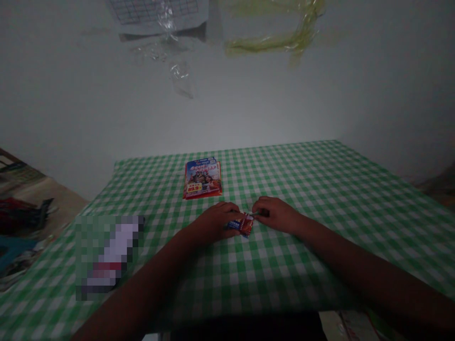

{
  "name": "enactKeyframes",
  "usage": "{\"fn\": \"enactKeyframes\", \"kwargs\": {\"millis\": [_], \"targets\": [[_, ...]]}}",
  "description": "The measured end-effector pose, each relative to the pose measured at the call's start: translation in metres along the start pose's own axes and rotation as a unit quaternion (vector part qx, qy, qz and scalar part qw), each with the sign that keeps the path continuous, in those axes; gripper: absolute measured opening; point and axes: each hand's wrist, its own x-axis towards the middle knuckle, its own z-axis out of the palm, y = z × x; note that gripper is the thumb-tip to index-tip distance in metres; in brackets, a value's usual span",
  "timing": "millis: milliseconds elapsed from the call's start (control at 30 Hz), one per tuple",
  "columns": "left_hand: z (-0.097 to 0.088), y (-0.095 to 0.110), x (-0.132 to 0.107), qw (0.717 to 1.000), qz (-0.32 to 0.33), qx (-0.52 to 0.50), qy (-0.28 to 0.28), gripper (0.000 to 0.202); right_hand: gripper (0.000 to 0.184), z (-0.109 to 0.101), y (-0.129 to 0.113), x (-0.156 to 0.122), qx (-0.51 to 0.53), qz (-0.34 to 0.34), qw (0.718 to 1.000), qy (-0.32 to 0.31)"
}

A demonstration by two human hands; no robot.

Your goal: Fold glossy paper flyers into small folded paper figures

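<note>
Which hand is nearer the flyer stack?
Left. The left hand is just on the near side of the flyer stack; the right hand is farther off, to its right.

"89.9", on yellow label [194, 188], top flyer [202, 176]

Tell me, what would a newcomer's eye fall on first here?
Probably the green-and-white checked cloth, which fills much of the lower view. Near its middle, the left fingers and right fingers touch a small red-and-blue printed paper. Farther back, slightly left, lies a colourful flyer stack marked 89.9.
</note>
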Motion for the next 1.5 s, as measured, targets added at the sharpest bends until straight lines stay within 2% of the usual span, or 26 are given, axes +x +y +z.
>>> {"fn": "enactKeyframes", "kwargs": {"millis": [100,200,333,433,733,967,1067,1233,1367,1500], "targets": [[-0.001,0.001,-0.001,0.999,0.014,0.031,-0.006,0.054,0.013,-0.007,0.002,0.002,0.057,-0.011,0.998,-0.022],[-0.002,0.003,-0.001,0.998,0.02,0.061,-0.014,0.054,0.016,-0.008,0.001,0.003,0.087,0.007,0.996,-0.012],[-0.002,0.004,0.0,0.997,0.025,0.075,-0.014,0.053,0.011,-0.001,-0.002,0.004,0.074,0.046,0.996,0.008],[-0.002,0.005,0.0,0.996,0.026,0.079,-0.015,0.052,0.007,0.003,-0.002,0.005,0.066,0.075,0.995,-0.001],[-0.002,0.004,0.0,0.996,0.028,0.086,-0.013,0.048,0.002,0.005,-0.003,0.007,0.033,0.08,0.996,-0.016],[-0.003,0.008,-0.001,0.999,0.002,0.054,-0.004,0.051,0.011,0.004,-0.001,0.007,0.047,0.075,0.996,-0.012],[-0.002,0.012,0.0,0.999,-0.011,0.038,0.004,0.045,0.01,0.006,-0.001,0.007,0.037,0.082,0.996,-0.01],[0.01,0.014,0.006,0.997,-0.066,0.022,0.034,0.028,0.008,0.006,-0.003,0.007,0.02,0.083,0.996,-0.019],[0.019,0.015,0.009,0.994,-0.086,0.031,0.064,0.028,0.006,0.007,-0.003,0.009,0.006,0.079,0.996,-0.028],[0.018,0.019,0.009,0.993,-0.083,0.036,0.077,0.028,0.005,0.007,0.0,0.01,0.003,0.077,0.996,-0.037]]}}
